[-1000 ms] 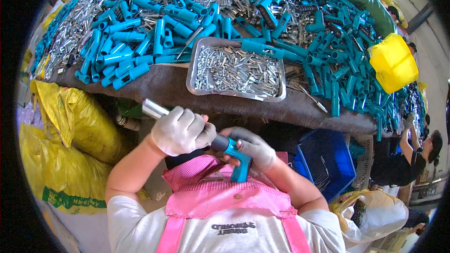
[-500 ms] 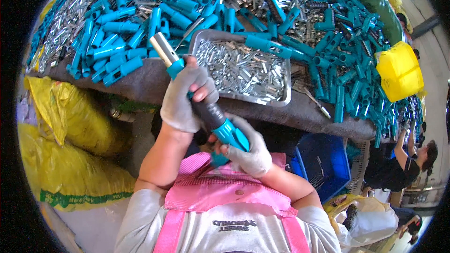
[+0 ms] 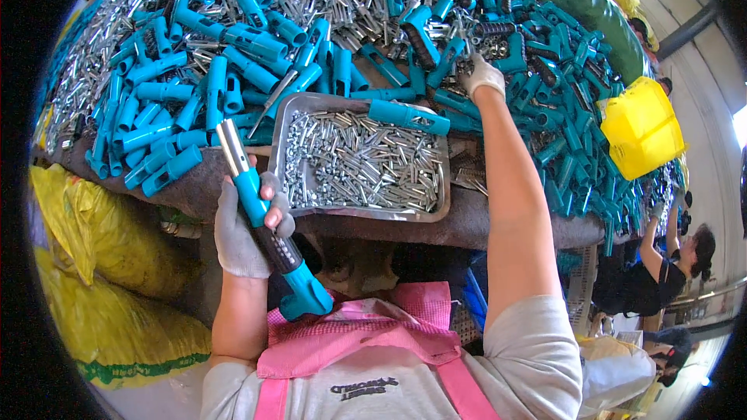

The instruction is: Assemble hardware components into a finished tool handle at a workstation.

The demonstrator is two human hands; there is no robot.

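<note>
In the head view, the left hand, wearing a grey work glove, is closing its fingers around a teal-and-black tool and holding it tilted just in front of the near edge of the tabletop. The tool's bright metal shaft is pointing up and away toward the parts pile, while its teal angled end is hanging low above the pink apron. The right hand, also gloved, is reaching far across the tabletop with the arm fully extended; its fingers are curling down into the heap of teal plastic handles, but the view is not showing whether they are pinching a part. A shallow metal tray filled with small silver pins is sitting near the front edge between the two arms, and one teal handle is lying across its far rim. A yellow bin is standing at the right end of the tabletop. Yellow sacks are piling up below the tabletop on the left. Another person in dark clothing is working at the far right.
</note>
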